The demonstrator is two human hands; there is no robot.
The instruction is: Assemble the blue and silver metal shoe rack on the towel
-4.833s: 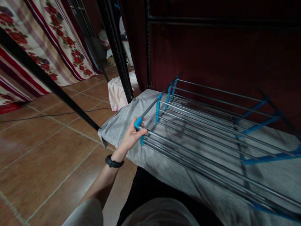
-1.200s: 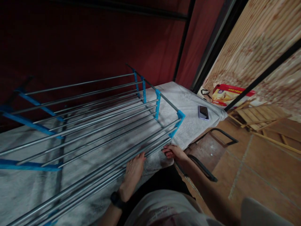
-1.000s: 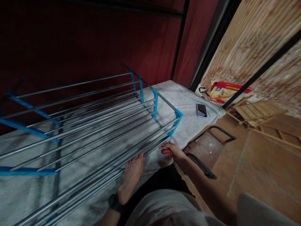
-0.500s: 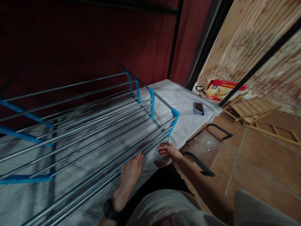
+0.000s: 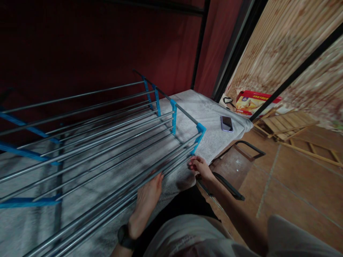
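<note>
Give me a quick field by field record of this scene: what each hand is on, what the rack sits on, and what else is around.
Left hand: left hand lies on the near rods of the drying rack.
Right hand: right hand pinches the rod ends just below the blue corner piece.
Rack: metal rods, blue connectors, lying flat on a grey cloth.
Nearby: phone on the cloth; red box and wooden slats on the tiled floor.
</note>
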